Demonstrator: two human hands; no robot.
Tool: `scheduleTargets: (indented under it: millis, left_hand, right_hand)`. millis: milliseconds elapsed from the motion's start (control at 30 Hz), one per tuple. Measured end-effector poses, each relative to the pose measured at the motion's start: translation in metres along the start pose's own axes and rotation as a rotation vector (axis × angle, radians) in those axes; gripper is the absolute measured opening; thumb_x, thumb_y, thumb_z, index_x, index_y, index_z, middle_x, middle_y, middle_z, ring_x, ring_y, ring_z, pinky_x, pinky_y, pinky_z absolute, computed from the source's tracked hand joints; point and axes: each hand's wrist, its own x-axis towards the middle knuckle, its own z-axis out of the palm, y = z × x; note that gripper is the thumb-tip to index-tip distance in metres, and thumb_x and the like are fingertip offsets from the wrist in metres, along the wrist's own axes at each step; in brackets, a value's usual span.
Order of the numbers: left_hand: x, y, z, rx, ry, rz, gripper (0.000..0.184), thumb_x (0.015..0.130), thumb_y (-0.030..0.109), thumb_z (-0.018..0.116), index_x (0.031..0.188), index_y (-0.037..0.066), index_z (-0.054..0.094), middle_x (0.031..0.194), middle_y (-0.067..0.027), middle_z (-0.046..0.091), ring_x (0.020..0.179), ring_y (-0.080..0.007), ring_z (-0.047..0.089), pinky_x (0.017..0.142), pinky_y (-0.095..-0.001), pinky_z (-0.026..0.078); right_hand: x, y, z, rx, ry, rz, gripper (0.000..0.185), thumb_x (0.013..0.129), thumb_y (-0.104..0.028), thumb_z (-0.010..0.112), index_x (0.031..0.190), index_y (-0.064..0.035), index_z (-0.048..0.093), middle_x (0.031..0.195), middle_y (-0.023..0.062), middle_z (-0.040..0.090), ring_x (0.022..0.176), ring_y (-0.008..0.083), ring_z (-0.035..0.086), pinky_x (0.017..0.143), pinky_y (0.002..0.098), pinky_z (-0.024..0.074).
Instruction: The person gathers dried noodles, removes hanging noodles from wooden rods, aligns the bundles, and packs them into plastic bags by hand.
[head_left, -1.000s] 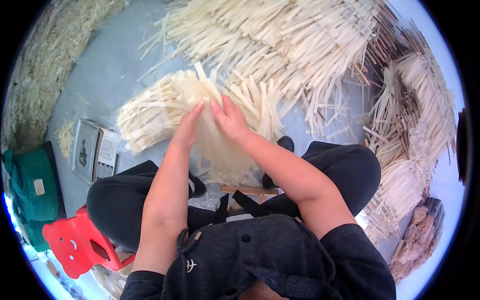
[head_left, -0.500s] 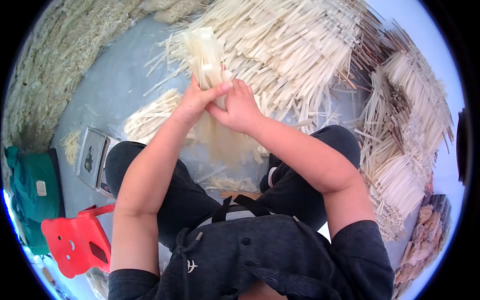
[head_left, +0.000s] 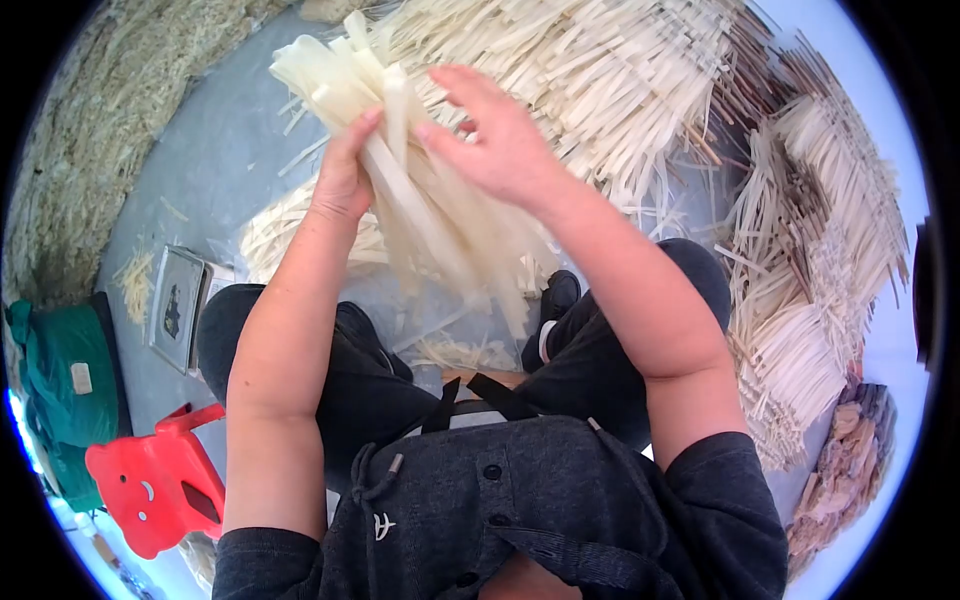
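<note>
Basically, a bundle of pale strips [head_left: 412, 205] hangs in the air in front of the person, above the floor [head_left: 215, 150] and between the two shoes, upper ends fanned to the upper left, lower ends loose and blurred. Left hand [head_left: 347, 172] has it pinched near the upper part, thumb laid across the front; its other fingers are mostly behind the strips, so their exact set can't be told. Right hand [head_left: 495, 140] is just beside the bundle, fingers spread and curved, gripping nothing; whether the thumb tip touches a strip, can't tell. Handling, as a guess: light, thin, bendy, lengthwise springy rather than limp, smooth enough to slide over each other, likely to crease or snap if folded hard. Best hold: around the upper third, whole width gathered, light squeeze; a grip at the loose lower ends would probably let strips splay and slip out. More strips lie in a large pile [head_left: 570, 85] beyond, and a smaller stack [head_left: 280, 235] sits behind the left forearm.
</note>
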Motion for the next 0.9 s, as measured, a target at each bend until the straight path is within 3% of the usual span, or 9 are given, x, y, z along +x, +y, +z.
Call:
scheduleTargets:
  millis: [33,100,133,200,300,533,633,800,900]
  left_hand:
    - [0.002,0.002,-0.006,-0.051,0.016,-0.005,0.057,0.083,0.03,0.072,0.128,0.002,0.05,0.117,-0.0117,0.061,0.107,-0.0243,0.059,0.096,-0.0395,0.047]
    - [0.003,0.007,-0.016,-0.071,0.027,0.024,0.058,0.083,0.031,0.072,0.128,0.002,0.05,0.117,-0.0116,0.061,0.107,-0.0251,0.059,0.097,-0.0399,0.047]
    - [0.003,0.011,-0.021,-0.091,0.043,0.052,0.059,0.083,0.031,0.072,0.129,0.002,0.05,0.117,-0.0115,0.061,0.108,-0.0258,0.059,0.099,-0.0403,0.046]
    - [0.003,0.019,-0.03,-0.093,0.062,0.076,0.061,0.083,0.032,0.072,0.13,0.002,0.048,0.118,-0.0116,0.06,0.109,-0.0266,0.058,0.1,-0.0408,0.046]
    - [0.001,0.025,-0.041,-0.116,0.104,0.116,0.06,0.085,0.032,0.071,0.132,0.003,0.047,0.121,-0.0119,0.058,0.112,-0.0269,0.056,0.1,-0.0412,0.046]
    - [-0.008,0.006,-0.035,-0.104,0.152,0.079,0.06,0.085,0.033,0.071,0.131,0.002,0.047,0.121,-0.0125,0.058,0.112,-0.0268,0.056,0.099,-0.0403,0.047]
    - [-0.014,-0.005,-0.023,0.001,0.069,-0.056,0.063,0.084,0.033,0.072,0.133,0.002,0.046,0.122,-0.0131,0.058,0.113,-0.0262,0.056,0.099,-0.0391,0.046]
    - [-0.022,-0.018,-0.001,-0.043,0.018,-0.086,0.062,0.086,0.037,0.069,0.132,0.002,0.046,0.123,-0.0144,0.058,0.113,-0.0278,0.056,0.101,-0.041,0.045]
    - [-0.024,-0.019,0.009,-0.114,0.028,-0.112,0.064,0.086,0.039,0.068,0.133,0.003,0.046,0.124,-0.0146,0.058,0.113,-0.0277,0.056,0.101,-0.0413,0.045]
  right_hand:
    - [0.003,-0.005,-0.01,-0.053,0.064,-0.048,0.055,0.086,-0.035,0.062,0.122,0.0063,0.055,0.106,0.0223,0.065,0.097,0.0329,0.063,0.088,0.0406,0.0494]
    - [0.01,-0.018,-0.056,0.264,-0.116,0.355,0.05,0.086,-0.043,0.066,0.107,0.0022,0.068,0.094,0.0131,0.07,0.09,0.0179,0.067,0.073,0.0282,0.0537]
    - [0.011,-0.024,-0.079,0.259,-0.116,0.351,0.05,0.086,-0.043,0.066,0.107,0.0022,0.068,0.094,0.0131,0.07,0.09,0.0179,0.067,0.073,0.0282,0.0537]
    - [0.011,-0.031,-0.116,0.297,-0.603,0.6,0.055,0.088,-0.051,0.062,0.09,0.0025,0.072,0.08,0.0102,0.07,0.084,0.0154,0.068,0.07,0.0282,0.0546]
    - [-0.005,-0.009,-0.111,0.025,-0.922,0.99,0.057,0.089,-0.054,0.059,0.098,0.0013,0.07,0.09,0.0125,0.07,0.089,0.0163,0.068,0.067,0.03,0.0556]
    - [-0.054,0.061,-0.038,0.579,-0.373,1.004,0.044,0.09,-0.042,0.063,0.112,-0.0042,0.062,0.109,0.011,0.066,0.095,0.0181,0.066,0.079,0.0301,0.0532]
    - [-0.05,0.056,-0.022,0.901,-0.163,1.047,0.017,0.087,-0.024,0.07,0.092,-0.0106,0.06,0.09,0.0014,0.066,0.082,0.0114,0.062,0.079,0.0259,0.0478]
    - [-0.041,0.039,-0.008,0.821,-0.014,0.775,0.015,0.086,-0.017,0.07,0.09,-0.0077,0.059,0.082,-0.001,0.064,0.079,0.0093,0.06,0.077,0.0259,0.0473]
    - [-0.04,0.022,0.007,0.747,0.026,0.616,0.026,0.085,-0.019,0.073,0.095,-0.0011,0.057,0.09,0.0063,0.065,0.08,0.0136,0.061,0.075,0.0282,0.0493]
